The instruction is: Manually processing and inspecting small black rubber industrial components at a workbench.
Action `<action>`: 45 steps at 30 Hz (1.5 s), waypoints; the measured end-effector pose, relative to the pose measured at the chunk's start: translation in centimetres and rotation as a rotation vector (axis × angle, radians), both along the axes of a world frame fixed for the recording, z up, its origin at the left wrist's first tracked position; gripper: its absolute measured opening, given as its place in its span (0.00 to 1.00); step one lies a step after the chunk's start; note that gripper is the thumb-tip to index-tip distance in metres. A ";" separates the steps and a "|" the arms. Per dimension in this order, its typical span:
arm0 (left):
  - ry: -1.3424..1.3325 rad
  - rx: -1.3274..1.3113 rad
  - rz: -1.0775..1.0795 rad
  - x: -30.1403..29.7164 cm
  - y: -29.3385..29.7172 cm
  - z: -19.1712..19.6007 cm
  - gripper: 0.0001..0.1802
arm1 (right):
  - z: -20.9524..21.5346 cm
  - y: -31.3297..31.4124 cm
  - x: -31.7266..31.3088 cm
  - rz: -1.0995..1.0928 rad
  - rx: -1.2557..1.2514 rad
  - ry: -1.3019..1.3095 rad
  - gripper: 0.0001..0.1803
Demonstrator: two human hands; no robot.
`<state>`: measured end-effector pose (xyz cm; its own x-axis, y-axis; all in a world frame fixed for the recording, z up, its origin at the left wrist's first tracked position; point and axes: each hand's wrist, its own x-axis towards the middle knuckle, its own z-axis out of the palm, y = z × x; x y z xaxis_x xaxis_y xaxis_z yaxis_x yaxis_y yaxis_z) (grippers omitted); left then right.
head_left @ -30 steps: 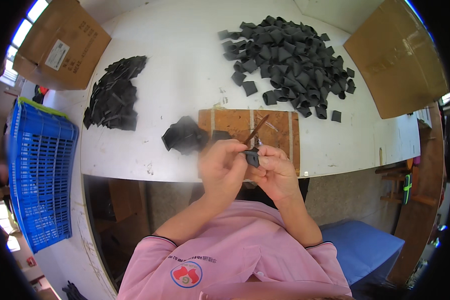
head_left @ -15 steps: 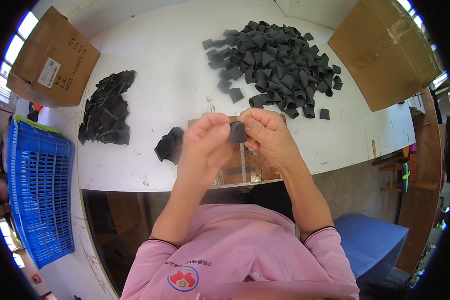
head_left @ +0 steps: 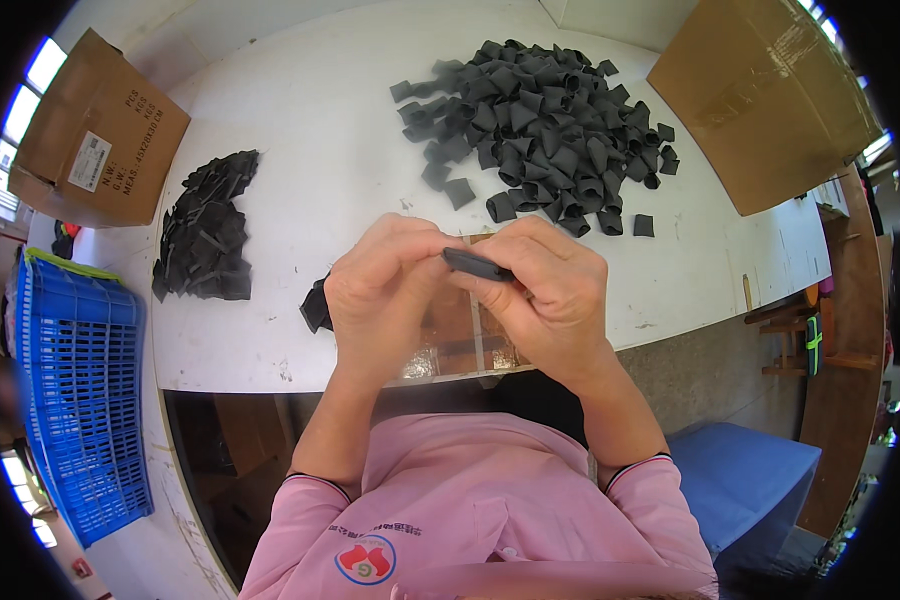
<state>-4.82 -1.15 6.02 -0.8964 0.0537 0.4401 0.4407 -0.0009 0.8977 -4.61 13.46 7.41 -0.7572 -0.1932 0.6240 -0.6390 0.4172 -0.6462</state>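
1. Small dark grey fabric piece, narrow and flattened as seen (head_left: 477, 265). Held in the air above the counter, toward the middle of its near edge; gripped between both hands, tilted slightly down to the right.
2. Left hand (head_left: 385, 285). Thumb and fingers pinched at the left end of the piece.
3. Right hand (head_left: 555, 290). Fingers curled, thumb extended along the underside; gripping the right end of the piece.
4. Brown rectangular board with pale strips and a shiny, worn surface (head_left: 448, 330). Lies beneath the hands at the counter's near edge; partly hidden by them.
5. Small bunch of black fabric pieces (head_left: 316, 306). On the counter near its near edge, just beside the left hand, which covers part of it.
6. Large heap of dark grey fabric loops, squarish and tube-like (head_left: 545, 130). Beyond the hands, right of centre, toward the far edge; a few loose ones around it.
7. Layered pile of flat black fabric pieces (head_left: 208, 230). Along the counter's left edge.
8. White counter, surface marked with scuffs (head_left: 310, 120). Carries the above.
9. Brown cardboard carton with white label (head_left: 100, 130). Far left corner.
10. Brown cardboard carton with taped side (head_left: 770, 110). Far right corner.
11. Blue plastic slatted basket, yellow-green along its top (head_left: 85, 390). At the counter's left side.
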 end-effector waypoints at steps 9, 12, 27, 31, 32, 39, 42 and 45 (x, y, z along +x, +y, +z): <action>0.136 -0.048 0.041 0.1 1.2 0.9 0.11 | -3.1 -0.3 -0.1 0.011 -0.123 -0.004 0.07; 0.105 -0.005 -0.011 0.3 0.8 0.0 0.09 | -1.5 -0.2 0.6 0.030 -0.171 -0.150 0.09; -0.213 0.677 -0.182 1.5 0.1 -1.5 0.06 | -1.8 -0.7 0.5 -0.061 -0.020 0.137 0.07; -0.143 0.481 -0.079 1.4 0.4 -1.0 0.06 | -3.2 -0.6 0.9 -0.105 -0.073 0.153 0.07; -0.185 0.408 -0.066 1.5 0.5 -0.2 0.07 | -3.1 -0.6 0.8 -0.108 -0.071 0.149 0.07; -0.050 0.236 0.062 0.8 -0.5 -1.6 0.09 | 0.2 0.7 0.2 0.112 -0.378 -0.463 0.05; -0.184 -0.136 0.221 1.0 -1.0 -4.5 0.12 | 1.3 2.5 -1.7 0.155 -0.836 -0.602 0.10; -0.101 -0.826 0.282 1.3 -1.8 -8.0 0.21 | -2.6 1.6 -0.8 -0.081 -0.521 -0.642 0.13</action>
<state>-3.49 -2.90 -1.94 -0.9568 0.0903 0.2765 0.2448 0.7634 0.5978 -5.38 15.03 4.84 -0.9956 0.0715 0.0604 -0.0611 -0.0074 -0.9981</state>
